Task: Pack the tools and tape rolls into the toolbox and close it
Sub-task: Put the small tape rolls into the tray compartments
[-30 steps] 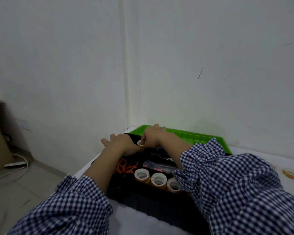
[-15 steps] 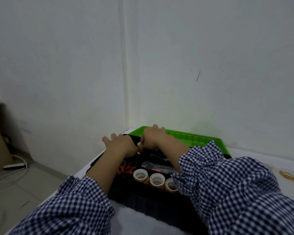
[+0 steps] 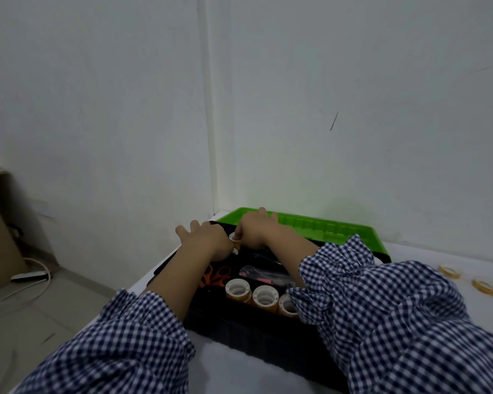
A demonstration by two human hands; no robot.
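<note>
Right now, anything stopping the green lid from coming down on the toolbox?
Yes. Both forearms lie across the open toolbox; the left hand and right hand meet at a small tape roll at its far end, just before the green lid. Nothing else visible blocks it.

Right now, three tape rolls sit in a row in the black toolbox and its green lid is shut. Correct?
No: the head view shows the green lid open. Three tape rolls do sit in a row in the black toolbox.
</note>
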